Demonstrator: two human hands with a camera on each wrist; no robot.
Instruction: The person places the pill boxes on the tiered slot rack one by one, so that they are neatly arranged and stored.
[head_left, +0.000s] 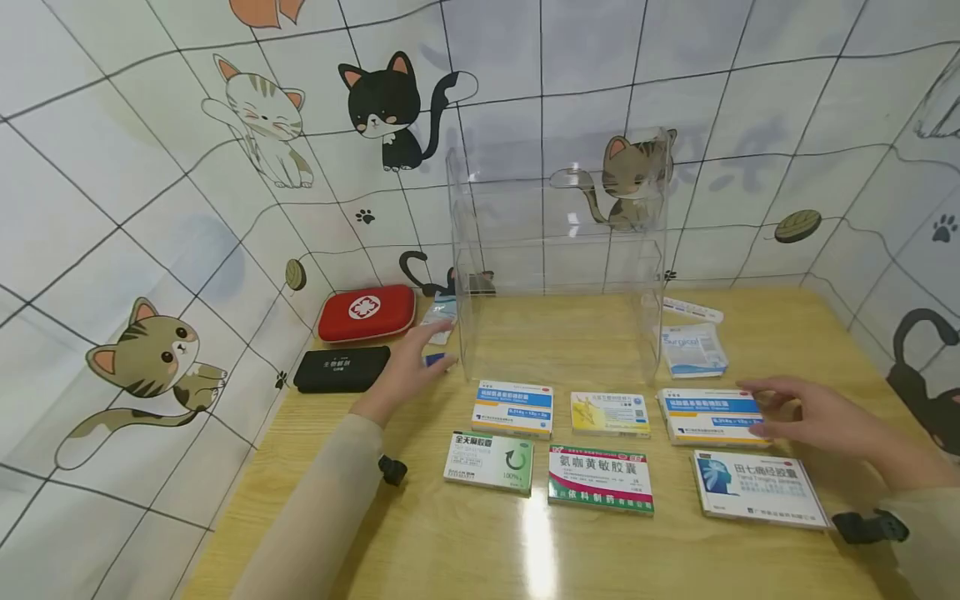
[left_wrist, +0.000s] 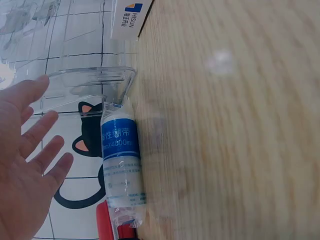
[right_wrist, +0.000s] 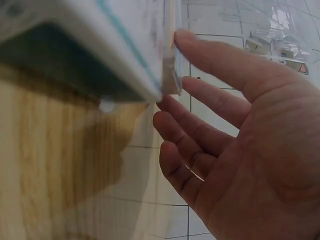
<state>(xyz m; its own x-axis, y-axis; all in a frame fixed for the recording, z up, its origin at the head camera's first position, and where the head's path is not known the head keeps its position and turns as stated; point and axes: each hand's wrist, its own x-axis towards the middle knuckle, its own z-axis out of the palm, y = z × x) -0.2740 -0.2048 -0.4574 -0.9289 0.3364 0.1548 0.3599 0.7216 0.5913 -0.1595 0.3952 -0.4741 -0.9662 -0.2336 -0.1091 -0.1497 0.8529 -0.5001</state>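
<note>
In the head view my left hand (head_left: 405,372) reaches out at the left with its fingers spread and nothing held. A plastic-wrapped bandage roll (left_wrist: 121,155) lies beside it in the left wrist view, apart from the fingers. My right hand (head_left: 825,421) is at the right end of a blue-and-white medicine box (head_left: 712,417) lying on the table. Thumb and forefinger span that end, the thumb at the near edge and the forefinger at the far edge. The right wrist view shows the thumb touching the box's edge (right_wrist: 171,75); the other fingers curve loosely past it.
A clear acrylic shelf (head_left: 555,292) stands at the back. Several medicine boxes lie in front, among them a green-and-red one (head_left: 600,477) and a white one (head_left: 757,487). A red first-aid case (head_left: 367,312) and black pouch (head_left: 341,369) lie left, a surgical pack (head_left: 693,350) right.
</note>
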